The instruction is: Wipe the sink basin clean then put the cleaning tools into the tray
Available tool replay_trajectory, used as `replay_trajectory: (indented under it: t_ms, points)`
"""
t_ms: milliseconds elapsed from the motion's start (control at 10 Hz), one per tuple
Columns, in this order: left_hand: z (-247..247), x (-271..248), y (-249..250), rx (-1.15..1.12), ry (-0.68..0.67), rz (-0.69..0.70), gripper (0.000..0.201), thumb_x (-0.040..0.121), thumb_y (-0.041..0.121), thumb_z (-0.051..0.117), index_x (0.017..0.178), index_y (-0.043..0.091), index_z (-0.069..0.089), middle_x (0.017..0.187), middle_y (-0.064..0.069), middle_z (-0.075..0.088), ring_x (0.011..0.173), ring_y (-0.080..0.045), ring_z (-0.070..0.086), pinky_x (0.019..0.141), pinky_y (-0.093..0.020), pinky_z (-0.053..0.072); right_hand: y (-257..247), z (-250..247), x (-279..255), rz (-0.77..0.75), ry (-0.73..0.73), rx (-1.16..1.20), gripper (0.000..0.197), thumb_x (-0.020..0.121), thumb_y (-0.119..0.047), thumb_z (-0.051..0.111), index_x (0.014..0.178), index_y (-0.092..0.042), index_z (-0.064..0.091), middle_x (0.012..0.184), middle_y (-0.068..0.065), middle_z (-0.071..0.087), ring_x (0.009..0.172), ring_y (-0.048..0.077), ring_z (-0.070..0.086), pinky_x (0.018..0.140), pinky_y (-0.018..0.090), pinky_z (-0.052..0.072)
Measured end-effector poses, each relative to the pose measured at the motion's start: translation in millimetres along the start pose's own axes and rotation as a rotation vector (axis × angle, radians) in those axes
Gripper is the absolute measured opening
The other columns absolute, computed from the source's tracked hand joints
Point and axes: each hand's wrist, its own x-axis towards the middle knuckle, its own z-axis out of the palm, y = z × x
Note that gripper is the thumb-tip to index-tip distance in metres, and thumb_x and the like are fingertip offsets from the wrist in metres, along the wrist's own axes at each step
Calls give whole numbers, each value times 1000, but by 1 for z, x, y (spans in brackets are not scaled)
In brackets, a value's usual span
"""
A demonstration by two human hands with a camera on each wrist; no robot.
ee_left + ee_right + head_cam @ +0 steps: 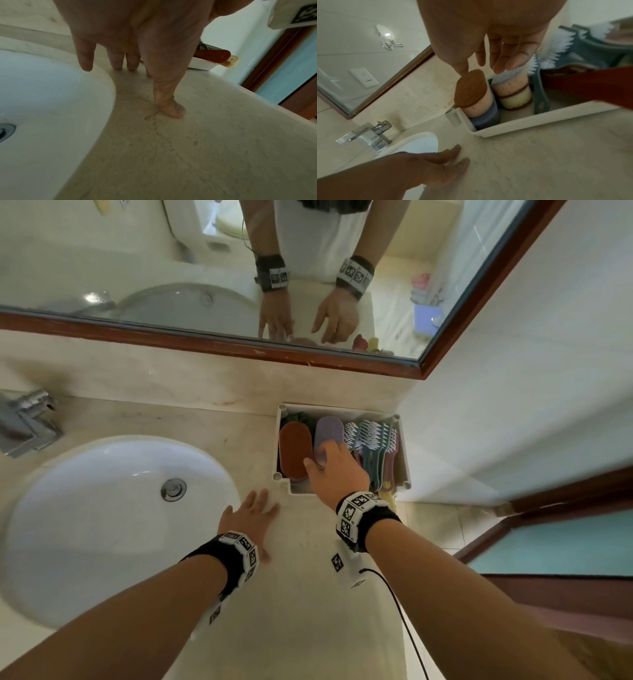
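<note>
The white sink basin (102, 508) lies at the left, its drain (174, 490) in the middle. A white tray (283, 480) stands against the back wall. It holds a brown-topped sponge (295, 450), a purple-topped sponge (329, 431) and several scrub brushes (373, 446). My right hand (325, 460) hovers over the tray with straight fingers. In the right wrist view its fingertips (503, 66) reach the purple-topped sponge (510, 79) and the thumb nears the brown-topped sponge (471, 88); it grips nothing. My left hand (255, 508) rests flat on the counter between basin and tray.
A chrome faucet (27, 422) stands behind the basin at the far left. A wood-framed mirror (239, 344) runs along the back wall. The beige stone counter (308, 594) ends at the right near a door frame (548, 501). A black cable (404, 621) trails from my right wrist.
</note>
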Motion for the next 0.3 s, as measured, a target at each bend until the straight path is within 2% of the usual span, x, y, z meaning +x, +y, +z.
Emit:
replay_trajectory:
  t_ms: [100,200,300]
  points:
    - [0,-5,3,5,7,-17,113,74,51,74,152,32,-6,159,0,-20,148,-23,-10,117,-54,10,15,-16,-11,7,-3,6,26,94,-46,45,103,-22,49,106,-2,54,92,24,58,74,38,49]
    - [-3,-15,11,11,47,-63,106,78,53,70,153,32,-1,161,0,-9,149,-24,2,117,-50,13,29,-32,-22,0,2,-6,22,92,-48,44,93,-26,48,96,-4,56,84,23,60,73,39,52]
    - [2,-34,22,-36,129,-101,91,84,57,59,153,31,7,161,0,7,145,-25,17,115,-44,23,34,-43,-29,-54,16,-17,17,92,-44,46,90,-27,48,94,-4,56,76,19,59,69,40,56]
